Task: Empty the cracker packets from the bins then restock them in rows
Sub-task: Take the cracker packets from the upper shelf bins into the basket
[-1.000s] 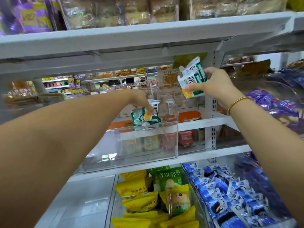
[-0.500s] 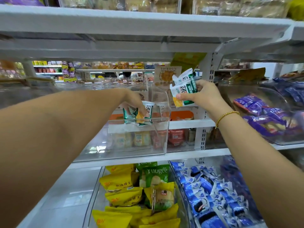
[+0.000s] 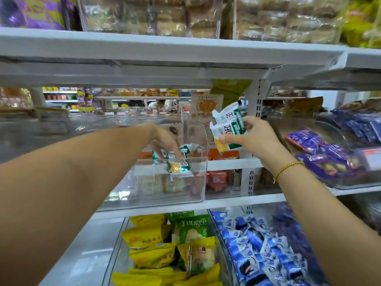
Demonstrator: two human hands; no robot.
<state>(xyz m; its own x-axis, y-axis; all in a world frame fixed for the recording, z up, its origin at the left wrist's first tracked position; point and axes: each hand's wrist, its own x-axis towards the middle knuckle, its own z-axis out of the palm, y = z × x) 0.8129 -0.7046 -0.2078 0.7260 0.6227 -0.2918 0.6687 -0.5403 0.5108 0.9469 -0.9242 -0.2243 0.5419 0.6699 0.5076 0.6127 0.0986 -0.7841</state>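
A clear plastic bin (image 3: 198,182) stands on the middle shelf, almost empty inside. My left hand (image 3: 165,141) reaches down into it from above, its fingers closed on green-and-white cracker packets (image 3: 178,165) that hang just inside the bin's front wall. To the right of the bin, my right hand (image 3: 255,139) holds a small bunch of the same cracker packets (image 3: 227,129) upright in the air, level with the bin's top edge. A gold bracelet circles that wrist.
The white shelf edge (image 3: 237,200) runs under the bin. Below it lie bins of yellow and green snack bags (image 3: 152,236) and blue packets (image 3: 253,240). A bin of purple packets (image 3: 321,153) sits right. Another shelf (image 3: 165,50) hangs close overhead.
The left hand has gone lower into the bin with its packets. The right hand with its bunch has dropped slightly. The camera has tilted, shifting the whole scene.
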